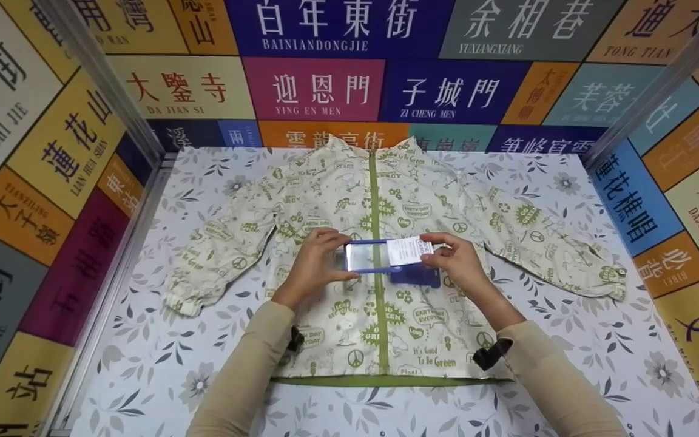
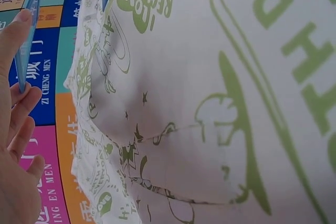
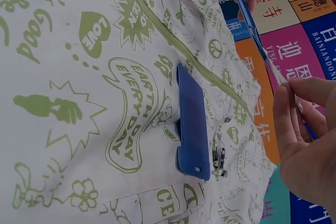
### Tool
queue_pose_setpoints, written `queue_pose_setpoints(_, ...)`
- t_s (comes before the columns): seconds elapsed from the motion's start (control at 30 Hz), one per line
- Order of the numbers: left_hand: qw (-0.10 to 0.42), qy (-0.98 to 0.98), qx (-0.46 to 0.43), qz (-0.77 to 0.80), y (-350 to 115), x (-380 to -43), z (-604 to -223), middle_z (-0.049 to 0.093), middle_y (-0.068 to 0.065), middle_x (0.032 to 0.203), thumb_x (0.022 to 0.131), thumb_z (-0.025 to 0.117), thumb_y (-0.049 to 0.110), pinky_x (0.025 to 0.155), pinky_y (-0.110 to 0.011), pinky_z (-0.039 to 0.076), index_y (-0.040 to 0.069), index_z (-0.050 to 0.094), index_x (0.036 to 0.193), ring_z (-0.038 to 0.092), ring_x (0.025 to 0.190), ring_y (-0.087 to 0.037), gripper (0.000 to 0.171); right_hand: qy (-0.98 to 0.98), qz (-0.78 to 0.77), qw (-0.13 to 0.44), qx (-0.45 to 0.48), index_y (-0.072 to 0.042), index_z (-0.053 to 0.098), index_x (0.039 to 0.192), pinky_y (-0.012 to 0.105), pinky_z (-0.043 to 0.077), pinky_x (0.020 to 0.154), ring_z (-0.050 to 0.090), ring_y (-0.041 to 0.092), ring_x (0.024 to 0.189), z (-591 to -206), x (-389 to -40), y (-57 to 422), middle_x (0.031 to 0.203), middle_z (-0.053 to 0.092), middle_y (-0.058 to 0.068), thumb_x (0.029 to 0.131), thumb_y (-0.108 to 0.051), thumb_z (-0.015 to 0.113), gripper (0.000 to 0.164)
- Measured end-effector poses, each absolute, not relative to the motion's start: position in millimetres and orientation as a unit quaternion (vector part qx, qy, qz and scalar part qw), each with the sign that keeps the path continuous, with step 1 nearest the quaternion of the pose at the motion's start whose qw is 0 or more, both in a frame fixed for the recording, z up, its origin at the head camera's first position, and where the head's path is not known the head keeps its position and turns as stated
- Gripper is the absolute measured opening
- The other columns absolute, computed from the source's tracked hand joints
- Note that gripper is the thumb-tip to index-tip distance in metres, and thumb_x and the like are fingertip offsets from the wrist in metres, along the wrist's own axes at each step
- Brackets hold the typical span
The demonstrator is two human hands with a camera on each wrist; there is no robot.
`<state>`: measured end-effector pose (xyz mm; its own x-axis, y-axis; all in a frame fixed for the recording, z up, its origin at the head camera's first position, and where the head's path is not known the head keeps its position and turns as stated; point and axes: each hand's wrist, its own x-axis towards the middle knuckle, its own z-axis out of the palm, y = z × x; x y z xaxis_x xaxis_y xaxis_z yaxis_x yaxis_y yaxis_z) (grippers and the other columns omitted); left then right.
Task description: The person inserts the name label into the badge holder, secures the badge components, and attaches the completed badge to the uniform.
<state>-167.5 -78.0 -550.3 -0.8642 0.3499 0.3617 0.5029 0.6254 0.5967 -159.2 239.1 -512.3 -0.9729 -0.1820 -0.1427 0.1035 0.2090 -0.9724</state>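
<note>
I face a back wall of coloured, Chinese-lettered panels — left wall and right wall alike — with metal corner posts, above a white tabletop patterned with grey flowers.

Head view looks down; closer wrist views share the jacket.

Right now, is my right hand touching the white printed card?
Touching. The head view shows the right hand pinching the white printed card at its right end, with no gap between them.
</note>
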Motion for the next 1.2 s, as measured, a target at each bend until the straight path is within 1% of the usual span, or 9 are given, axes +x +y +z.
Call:
queue_pose_setpoints(0.23, 0.116, -0.900, -0.237, -0.347, -78, -167, -550, 0.071, -0.002, 0.122, 0.061, 0.092, 0.045, 0.109, -0.046, 0.044, 0.013, 0.069, 0.124, 0.053, 0.123, -0.025, 0.075, 0.783, -0.611, 0.114, -0.018, -0.003, 0.061, 0.131, 0.024, 0.060, 0.076, 0.062, 0.005, 0.070, -509, -161, 239, 0.114, 0.056, 0.014, 0.087, -0.005, 0.073, 0.046)
queue_pose_setpoints(0.37, 0.111, -0.899, -0.230, -0.356, -77, -167, -547, 0.071, -0.002, 0.122, 0.059, 0.093, 0.043, 0.110, -0.047, 0.042, 0.013, 0.069, 0.123, 0.053, 0.124, -0.025, 0.074, 0.792, -0.599, 0.113, -0.023, -0.003, 0.062, 0.131, 0.022, 0.059, 0.072, 0.059, 0.004, 0.067, -507, -163, 237, 0.119, 0.056, 0.015, 0.088, -0.004, 0.072, 0.045)
queue_pose_setpoints(0.47, 0.105, -0.898, -0.226, -0.362, -76, -166, -546, 0.071, -0.003, 0.123, 0.059, 0.093, 0.043, 0.111, -0.047, 0.041, 0.013, 0.069, 0.123, 0.052, 0.124, -0.026, 0.074, 0.794, -0.596, 0.119, -0.025, 0.000, 0.060, 0.132, 0.021, 0.058, 0.071, 0.058, 0.004, 0.067, -501, -161, 234, 0.127, 0.053, 0.019, 0.088, -0.001, 0.070, 0.045)
queue_pose_setpoints(0.57, 0.103, -0.900, -0.226, -0.357, -77, -167, -546, 0.070, -0.002, 0.123, 0.060, 0.092, 0.045, 0.111, -0.046, 0.042, 0.013, 0.069, 0.124, 0.052, 0.125, -0.025, 0.076, 0.796, -0.593, 0.121, -0.028, 0.003, 0.059, 0.132, 0.022, 0.058, 0.071, 0.056, 0.004, 0.067, -494, -157, 231, 0.130, 0.052, 0.022, 0.088, 0.000, 0.068, 0.045)
queue_pose_setpoints(0.63, 0.103, -0.902, -0.225, -0.354, -77, -167, -546, 0.070, -0.002, 0.124, 0.060, 0.092, 0.046, 0.110, -0.046, 0.042, 0.013, 0.069, 0.124, 0.052, 0.125, -0.024, 0.076, 0.798, -0.590, 0.118, -0.030, 0.004, 0.058, 0.132, 0.023, 0.058, 0.070, 0.056, 0.003, 0.067, -489, -155, 230, 0.129, 0.052, 0.023, 0.088, 0.001, 0.068, 0.045)
queue_pose_setpoints(0.83, 0.107, -0.901, -0.223, -0.355, -78, -167, -547, 0.070, -0.002, 0.123, 0.059, 0.093, 0.044, 0.110, -0.047, 0.043, 0.013, 0.069, 0.124, 0.052, 0.124, -0.025, 0.076, 0.801, -0.586, 0.124, -0.027, 0.003, 0.059, 0.131, 0.025, 0.058, 0.071, 0.057, 0.004, 0.069, -477, -152, 228, 0.128, 0.052, 0.022, 0.088, 0.001, 0.068, 0.044)
queue_pose_setpoints(1.03, 0.114, -0.905, -0.235, -0.336, -78, -166, -547, 0.070, -0.003, 0.123, 0.062, 0.089, 0.053, 0.110, -0.045, 0.043, 0.012, 0.068, 0.125, 0.053, 0.123, -0.025, 0.078, 0.801, -0.586, 0.121, -0.035, 0.003, 0.060, 0.131, 0.021, 0.056, 0.069, 0.056, 0.003, 0.069, -480, -153, 225, 0.127, 0.052, 0.021, 0.087, 0.002, 0.068, 0.044)
queue_pose_setpoints(1.2, 0.115, -0.906, -0.239, -0.330, -78, -166, -548, 0.070, -0.003, 0.124, 0.064, 0.087, 0.053, 0.109, -0.044, 0.044, 0.012, 0.068, 0.126, 0.053, 0.123, -0.025, 0.077, 0.796, -0.593, 0.117, -0.038, 0.004, 0.060, 0.128, 0.023, 0.057, 0.069, 0.054, 0.004, 0.065, -483, -152, 222, 0.124, 0.053, 0.021, 0.086, 0.003, 0.068, 0.042)
